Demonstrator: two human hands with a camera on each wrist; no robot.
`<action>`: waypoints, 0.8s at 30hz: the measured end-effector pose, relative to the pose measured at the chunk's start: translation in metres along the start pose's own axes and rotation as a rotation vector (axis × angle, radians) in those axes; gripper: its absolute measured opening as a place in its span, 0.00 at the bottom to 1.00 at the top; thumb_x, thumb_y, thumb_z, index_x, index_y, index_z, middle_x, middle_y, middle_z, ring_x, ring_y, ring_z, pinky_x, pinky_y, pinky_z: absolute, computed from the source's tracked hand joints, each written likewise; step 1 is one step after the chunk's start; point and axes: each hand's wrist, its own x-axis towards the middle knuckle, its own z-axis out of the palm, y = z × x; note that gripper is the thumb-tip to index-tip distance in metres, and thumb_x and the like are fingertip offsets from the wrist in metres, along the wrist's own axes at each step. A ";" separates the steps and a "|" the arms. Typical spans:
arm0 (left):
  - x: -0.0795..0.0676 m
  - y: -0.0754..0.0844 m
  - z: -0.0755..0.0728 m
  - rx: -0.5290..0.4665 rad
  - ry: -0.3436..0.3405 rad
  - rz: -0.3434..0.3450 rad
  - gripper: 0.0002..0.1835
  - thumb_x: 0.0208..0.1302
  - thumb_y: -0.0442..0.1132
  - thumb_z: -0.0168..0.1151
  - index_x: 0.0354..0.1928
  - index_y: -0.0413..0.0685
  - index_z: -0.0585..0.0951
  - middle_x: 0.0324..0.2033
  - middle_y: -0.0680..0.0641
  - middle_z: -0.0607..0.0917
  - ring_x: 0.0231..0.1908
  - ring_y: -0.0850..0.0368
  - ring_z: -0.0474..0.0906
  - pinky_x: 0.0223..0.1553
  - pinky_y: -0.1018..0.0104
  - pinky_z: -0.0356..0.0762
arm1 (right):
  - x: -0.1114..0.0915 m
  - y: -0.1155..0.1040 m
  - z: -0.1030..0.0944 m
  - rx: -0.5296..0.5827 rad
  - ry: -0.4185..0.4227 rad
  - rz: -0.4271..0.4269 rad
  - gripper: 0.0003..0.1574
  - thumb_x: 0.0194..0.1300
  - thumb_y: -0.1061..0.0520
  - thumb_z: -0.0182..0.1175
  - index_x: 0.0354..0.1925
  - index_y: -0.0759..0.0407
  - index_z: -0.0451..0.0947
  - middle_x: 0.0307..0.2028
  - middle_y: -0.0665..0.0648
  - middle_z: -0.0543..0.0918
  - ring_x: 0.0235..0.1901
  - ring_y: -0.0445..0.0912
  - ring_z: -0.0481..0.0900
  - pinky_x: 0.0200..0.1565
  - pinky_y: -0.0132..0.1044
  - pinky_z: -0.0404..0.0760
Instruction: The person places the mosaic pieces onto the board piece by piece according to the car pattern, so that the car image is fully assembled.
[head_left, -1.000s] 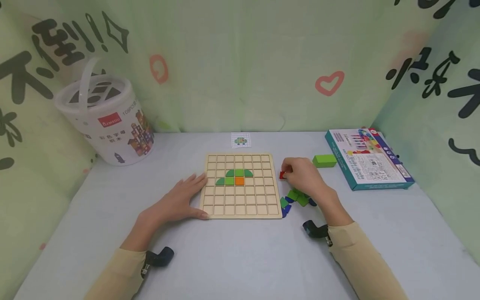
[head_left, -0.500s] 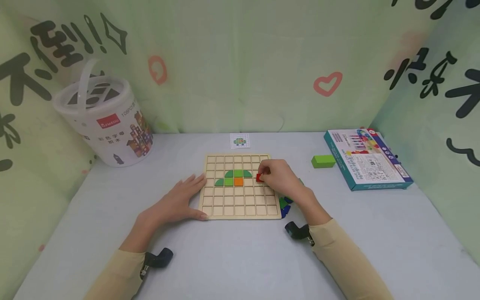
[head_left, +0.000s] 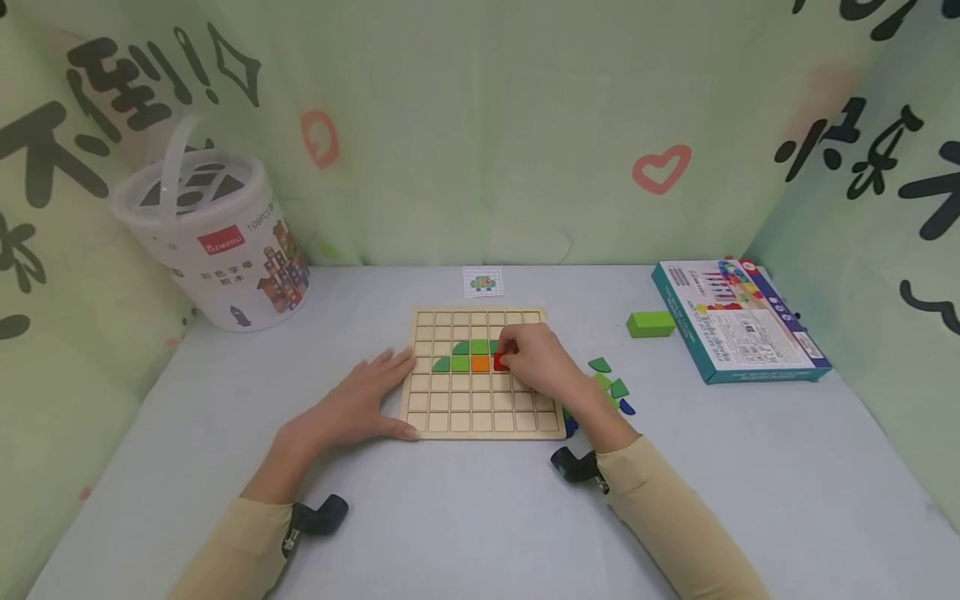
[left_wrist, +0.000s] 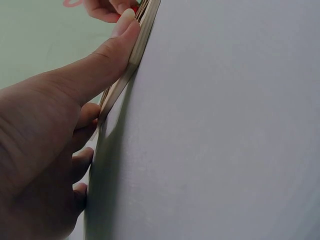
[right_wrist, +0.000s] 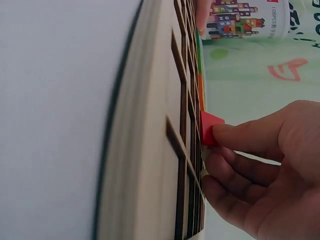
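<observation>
My right hand (head_left: 542, 358) pinches a red square tile (right_wrist: 210, 128) between thumb and fingers. In the right wrist view the tile stands tilted, its lower edge right at the grid of the wooden board (head_left: 480, 423). Just left of it lies an orange square tile (head_left: 480, 363) in its cell. Green square tiles (head_left: 461, 363) and dark green quarter-round tiles (head_left: 441, 365) fill several cells around the orange one. With fingers and thumb spread, my left hand (head_left: 352, 404) rests along the board's left edge; its thumb touches the near corner in the left wrist view.
Loose green tiles (head_left: 619, 388) and blue tiles (head_left: 627, 407) lie right of the board, partly behind my right wrist. A pattern card (head_left: 482, 282) is behind the board. A green block (head_left: 651, 324) and a flat box (head_left: 738, 321) stand right; a white bucket (head_left: 217, 250) stands back left.
My right hand has carried the red tile leftward from the table beside the board to the cell right of the orange tile. My left hand has stayed at the board's edge.
</observation>
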 end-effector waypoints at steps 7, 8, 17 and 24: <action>0.001 -0.001 0.000 0.007 0.007 0.008 0.64 0.46 0.67 0.73 0.78 0.47 0.53 0.79 0.47 0.52 0.79 0.41 0.42 0.78 0.40 0.42 | -0.002 -0.006 0.006 -0.078 0.021 -0.016 0.08 0.65 0.67 0.60 0.32 0.59 0.85 0.32 0.55 0.86 0.31 0.47 0.77 0.34 0.35 0.81; 0.001 -0.001 0.000 0.008 0.007 0.007 0.63 0.46 0.67 0.73 0.78 0.47 0.53 0.79 0.48 0.52 0.79 0.42 0.42 0.78 0.40 0.42 | -0.002 -0.007 0.006 -0.099 0.028 -0.022 0.09 0.65 0.67 0.60 0.32 0.60 0.86 0.34 0.55 0.86 0.32 0.47 0.78 0.36 0.37 0.82; 0.000 0.002 -0.001 0.006 0.003 0.010 0.63 0.47 0.66 0.73 0.78 0.45 0.53 0.79 0.47 0.52 0.79 0.40 0.42 0.78 0.39 0.42 | -0.007 -0.007 0.004 -0.216 0.014 -0.045 0.09 0.64 0.66 0.61 0.33 0.59 0.88 0.36 0.55 0.86 0.34 0.47 0.77 0.39 0.38 0.83; 0.000 0.003 -0.001 0.002 0.004 0.005 0.63 0.47 0.66 0.73 0.78 0.46 0.53 0.79 0.47 0.51 0.79 0.40 0.42 0.78 0.39 0.42 | -0.015 -0.001 -0.005 -0.213 -0.013 -0.033 0.11 0.65 0.64 0.61 0.43 0.59 0.87 0.41 0.56 0.87 0.38 0.48 0.79 0.46 0.43 0.83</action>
